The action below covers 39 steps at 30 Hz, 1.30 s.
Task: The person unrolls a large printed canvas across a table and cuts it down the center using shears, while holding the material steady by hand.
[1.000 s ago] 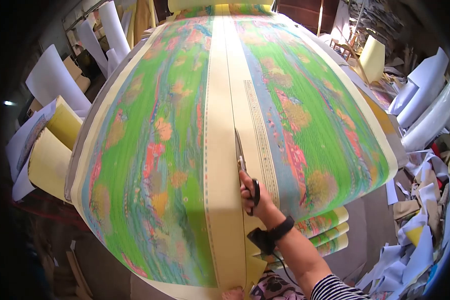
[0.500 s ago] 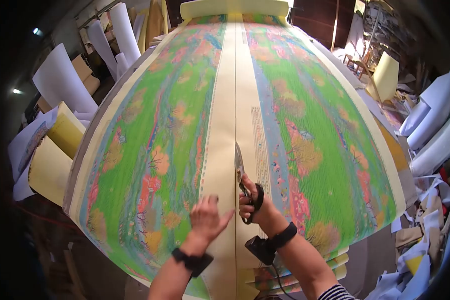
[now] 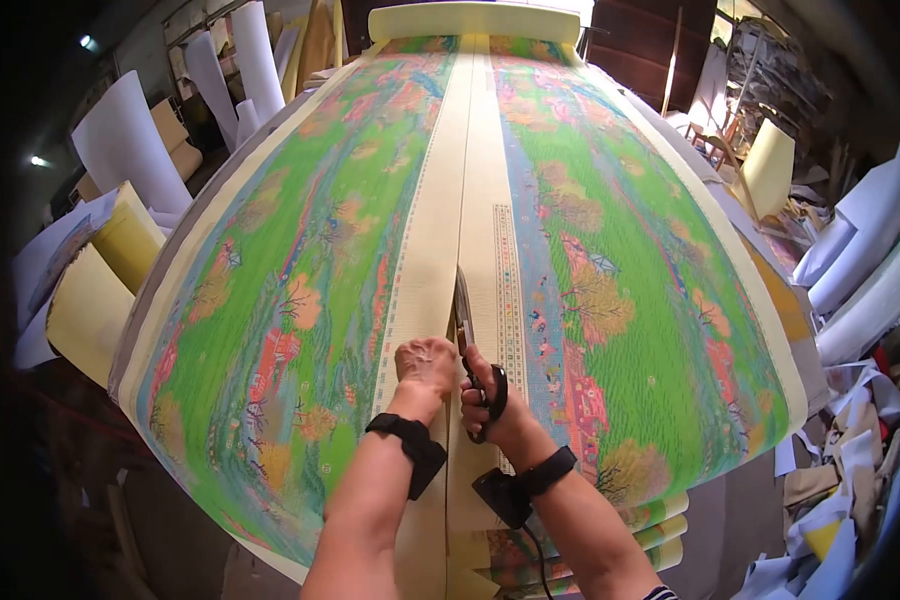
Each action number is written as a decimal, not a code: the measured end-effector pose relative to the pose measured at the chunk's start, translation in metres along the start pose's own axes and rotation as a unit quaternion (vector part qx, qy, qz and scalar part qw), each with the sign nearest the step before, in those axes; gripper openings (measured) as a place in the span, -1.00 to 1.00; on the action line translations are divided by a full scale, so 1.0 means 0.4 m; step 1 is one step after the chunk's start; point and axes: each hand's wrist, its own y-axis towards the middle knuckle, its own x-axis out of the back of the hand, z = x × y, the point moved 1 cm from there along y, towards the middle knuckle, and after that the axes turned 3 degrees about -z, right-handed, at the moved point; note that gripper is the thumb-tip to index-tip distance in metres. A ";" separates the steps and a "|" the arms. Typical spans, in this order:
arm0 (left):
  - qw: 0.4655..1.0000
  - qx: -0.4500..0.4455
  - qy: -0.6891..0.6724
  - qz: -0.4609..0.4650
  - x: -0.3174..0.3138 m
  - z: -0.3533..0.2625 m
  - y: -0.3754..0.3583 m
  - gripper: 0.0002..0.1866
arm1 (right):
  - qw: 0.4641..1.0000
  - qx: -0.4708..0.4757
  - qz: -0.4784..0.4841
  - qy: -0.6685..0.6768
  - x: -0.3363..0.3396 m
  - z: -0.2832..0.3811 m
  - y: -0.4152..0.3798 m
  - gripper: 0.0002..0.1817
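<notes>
A long printed fabric (image 3: 610, 410) with green, pink and orange landscape patterns lies spread before me, with a plain cream strip (image 3: 482, 180) down its middle. My right hand (image 3: 490, 400) grips black-handled scissors (image 3: 460, 308); their blades point away from me, along the lengthwise line in that strip. Left of the scissors, my left hand (image 3: 427, 364) is closed in a fist at the edge of the left half. Its fingertips are hidden, but it appears to hold the fabric edge. Below the blades a narrow dark gap parts the two halves.
A cream roll (image 3: 475, 22) lies across the far end. White rolls (image 3: 130, 140) and a yellowish sheet (image 3: 90, 310) stand at the left. Scraps of material (image 3: 835, 480) are heaped at the right. Folded printed layers (image 3: 660, 525) hang at the near edge, beside a wrist-worn black box (image 3: 503, 497) and its cable.
My left hand has moved forward and right, from spread fingers to a fist beside the scissors. The scissors have advanced slightly up the strip, and the gap behind them shows more.
</notes>
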 end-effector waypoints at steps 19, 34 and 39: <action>0.978 -0.006 -0.180 -0.103 -0.033 0.040 0.011 -0.77 | 0.996 -0.005 -0.086 -0.012 -0.054 0.034 0.031 -0.73; 0.968 0.020 -0.198 0.153 -0.179 0.059 -0.339 -0.79 | 0.992 0.050 -0.110 -0.016 -0.200 0.427 0.330 -0.57; 0.956 0.003 -0.201 0.213 -0.279 0.071 -0.271 -0.75 | 0.995 0.042 -0.092 -0.019 -0.206 0.568 0.520 -0.52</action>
